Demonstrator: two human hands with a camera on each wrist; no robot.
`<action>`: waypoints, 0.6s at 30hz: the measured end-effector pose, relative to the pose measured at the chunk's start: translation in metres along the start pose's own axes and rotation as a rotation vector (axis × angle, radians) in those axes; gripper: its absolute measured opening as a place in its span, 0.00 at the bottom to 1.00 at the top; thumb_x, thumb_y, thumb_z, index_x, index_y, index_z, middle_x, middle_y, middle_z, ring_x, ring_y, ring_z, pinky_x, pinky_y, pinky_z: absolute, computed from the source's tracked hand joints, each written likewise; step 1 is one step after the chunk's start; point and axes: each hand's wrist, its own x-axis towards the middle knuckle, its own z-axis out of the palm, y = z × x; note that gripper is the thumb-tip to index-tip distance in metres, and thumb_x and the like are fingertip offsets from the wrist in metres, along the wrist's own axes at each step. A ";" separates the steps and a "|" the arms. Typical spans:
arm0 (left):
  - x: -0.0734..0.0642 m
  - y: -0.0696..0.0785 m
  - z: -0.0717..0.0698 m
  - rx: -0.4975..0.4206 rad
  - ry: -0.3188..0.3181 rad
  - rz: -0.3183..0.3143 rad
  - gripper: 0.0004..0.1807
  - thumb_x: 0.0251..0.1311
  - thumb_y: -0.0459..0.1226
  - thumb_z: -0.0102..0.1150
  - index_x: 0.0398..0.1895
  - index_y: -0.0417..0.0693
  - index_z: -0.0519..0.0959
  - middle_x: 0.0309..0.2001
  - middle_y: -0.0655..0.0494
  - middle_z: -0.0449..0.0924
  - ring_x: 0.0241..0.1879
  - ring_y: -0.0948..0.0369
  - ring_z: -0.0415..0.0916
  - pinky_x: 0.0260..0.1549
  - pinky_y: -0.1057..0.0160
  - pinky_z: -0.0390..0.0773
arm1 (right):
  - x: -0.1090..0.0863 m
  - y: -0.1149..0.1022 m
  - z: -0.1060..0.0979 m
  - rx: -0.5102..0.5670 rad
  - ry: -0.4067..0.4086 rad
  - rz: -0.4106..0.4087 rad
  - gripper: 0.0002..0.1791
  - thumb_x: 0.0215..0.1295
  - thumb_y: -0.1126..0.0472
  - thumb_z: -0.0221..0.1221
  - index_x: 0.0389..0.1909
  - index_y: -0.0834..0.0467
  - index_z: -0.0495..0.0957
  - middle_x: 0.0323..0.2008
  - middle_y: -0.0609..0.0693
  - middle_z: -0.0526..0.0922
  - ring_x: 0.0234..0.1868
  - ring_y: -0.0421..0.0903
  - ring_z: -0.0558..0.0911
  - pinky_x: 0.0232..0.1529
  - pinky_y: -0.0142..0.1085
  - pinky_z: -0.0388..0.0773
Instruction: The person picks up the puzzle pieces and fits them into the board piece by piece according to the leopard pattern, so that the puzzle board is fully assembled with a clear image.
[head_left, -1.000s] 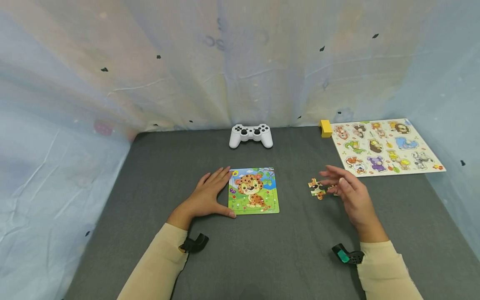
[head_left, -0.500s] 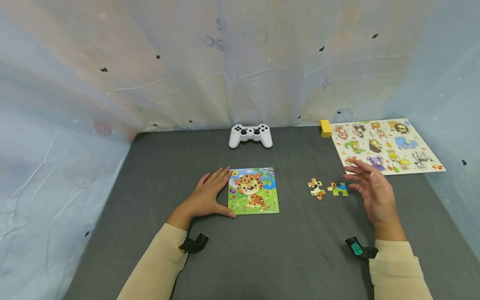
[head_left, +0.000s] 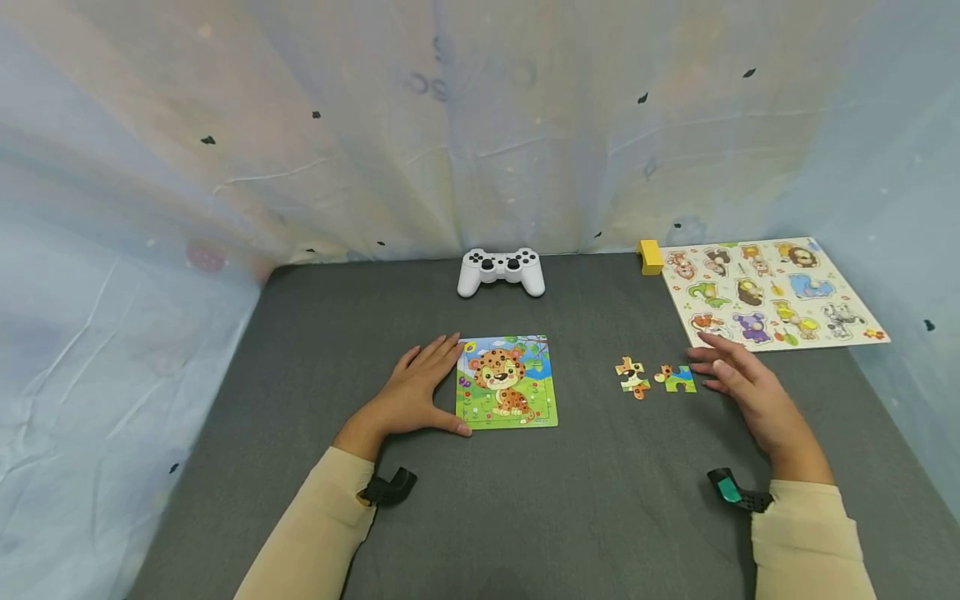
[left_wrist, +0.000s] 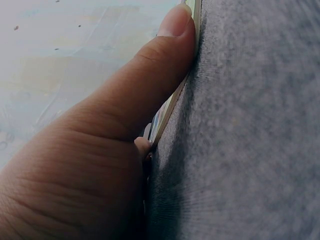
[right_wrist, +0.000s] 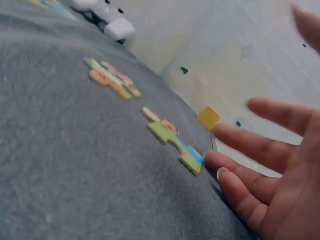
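Observation:
A square leopard puzzle [head_left: 506, 383] lies flat and looks fully filled in. My left hand [head_left: 412, 392] rests along its left side, thumb at the lower left corner and fairly straight fingers at the upper left one. Up close in the left wrist view, the thumb [left_wrist: 175, 35] presses on the board's edge. Two loose jigsaw pieces lie to the right: one with a dog's face [head_left: 633, 377], one blue and green with a giraffe's head [head_left: 678, 379]. Just right of the giraffe piece is my right hand [head_left: 757, 400], fingers loosely bent, holding nothing.
Behind the puzzle sits a white game controller [head_left: 501, 272]. At the back right, a yellow block [head_left: 651, 257] stands beside a white animal peg board [head_left: 776, 292]. Patterned sheeting [head_left: 480, 125] closes off the back and sides of the grey table [head_left: 540, 508].
My right hand has drawn right, away from the loose pieces, uncovering the giraffe piece, then lowered a little beside it. My left hand and the leopard puzzle have stayed put.

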 end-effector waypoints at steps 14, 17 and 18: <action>0.001 -0.005 0.004 0.000 0.006 0.001 0.80 0.43 0.78 0.75 0.92 0.54 0.45 0.89 0.60 0.37 0.87 0.57 0.32 0.79 0.40 0.31 | 0.009 0.005 0.016 -0.570 -0.121 0.025 0.23 0.75 0.64 0.70 0.68 0.64 0.82 0.68 0.63 0.71 0.68 0.68 0.66 0.57 0.59 0.65; 0.001 -0.002 0.001 0.012 0.001 -0.003 0.80 0.43 0.77 0.77 0.92 0.53 0.46 0.89 0.60 0.38 0.87 0.56 0.33 0.79 0.40 0.32 | 0.009 0.004 0.019 -0.565 -0.100 0.019 0.17 0.74 0.66 0.70 0.61 0.63 0.85 0.63 0.62 0.73 0.65 0.67 0.67 0.56 0.61 0.64; 0.001 -0.001 0.001 0.017 0.001 -0.004 0.79 0.43 0.76 0.77 0.92 0.53 0.46 0.89 0.59 0.38 0.87 0.56 0.33 0.79 0.40 0.33 | 0.008 0.004 0.019 -0.568 -0.092 0.015 0.15 0.74 0.67 0.71 0.59 0.62 0.86 0.62 0.62 0.74 0.63 0.65 0.68 0.56 0.59 0.64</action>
